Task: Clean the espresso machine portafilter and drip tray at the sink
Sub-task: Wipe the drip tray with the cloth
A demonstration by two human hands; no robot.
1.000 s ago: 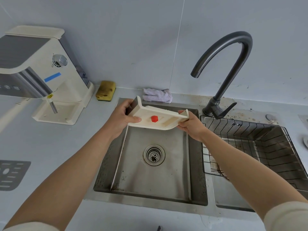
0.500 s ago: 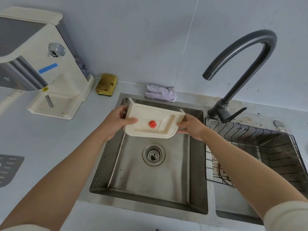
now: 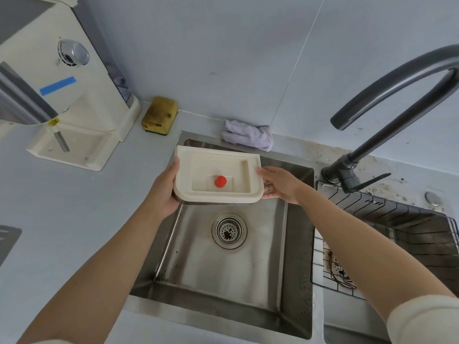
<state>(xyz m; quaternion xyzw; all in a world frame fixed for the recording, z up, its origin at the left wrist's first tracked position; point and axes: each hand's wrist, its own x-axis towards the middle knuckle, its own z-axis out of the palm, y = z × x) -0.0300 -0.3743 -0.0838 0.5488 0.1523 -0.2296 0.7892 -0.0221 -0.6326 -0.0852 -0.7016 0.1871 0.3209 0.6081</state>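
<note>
Right sleeve [image 3: 427,321], cream, is nearest, at the sink's front right corner. Both bare forearms reach out over the sink [image 3: 223,281], a steel basin with a round drain strainer [image 3: 229,230] in the middle of its floor. The tabletop [image 3: 74,207] is pale grey-blue, left of the sink. A dark slotted grate [image 3: 7,242] lies on it, far left of the sink and cut by the frame edge. A wire basket [image 3: 397,219] sits in the second bowl, just right of the sink.

The drip tray [image 3: 198,167], cream, is held in the air over the back half of the sink, open side up and roughly level, with a red knob [image 3: 220,181] standing in its recess. Left hand [image 3: 164,192] grips the tray's left end, thumb on the rim, fingers hidden beneath. Right hand [image 3: 280,186] holds the right end, thumb against the edge, fingers under.

A crumpled pale cloth [image 3: 248,136] lies behind the sink's back rim. A yellow sponge [image 3: 160,115] stands at the wall, back left of the sink. The dark arched faucet [image 3: 372,135] stands at the back right. The espresso machine [image 3: 82,95] sits far back left of the sink.
</note>
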